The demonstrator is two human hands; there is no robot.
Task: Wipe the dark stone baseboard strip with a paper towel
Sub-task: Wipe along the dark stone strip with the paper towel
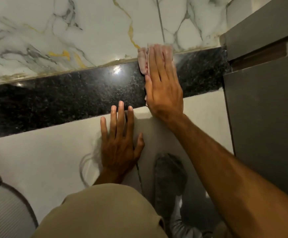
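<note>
Right hand (163, 86): fingers together, flat, pressing paper towel (144, 60) onto baseboard strip (71, 98), one o'clock.
Left hand (119, 141): fingers spread on floor (45, 152).

two hands, left hand (118, 143) and right hand (163, 83), one paper towel (144, 60), one dark stone baseboard strip (62, 98), one marble wall (71, 31), one grey cabinet (263, 109), one shoe (169, 177), one knee (102, 212)

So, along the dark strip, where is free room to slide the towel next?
The dark stone strip lies bare left of the right hand and paper towel, above the left hand. Rightward only a short stretch remains before the grey cabinet.
</note>
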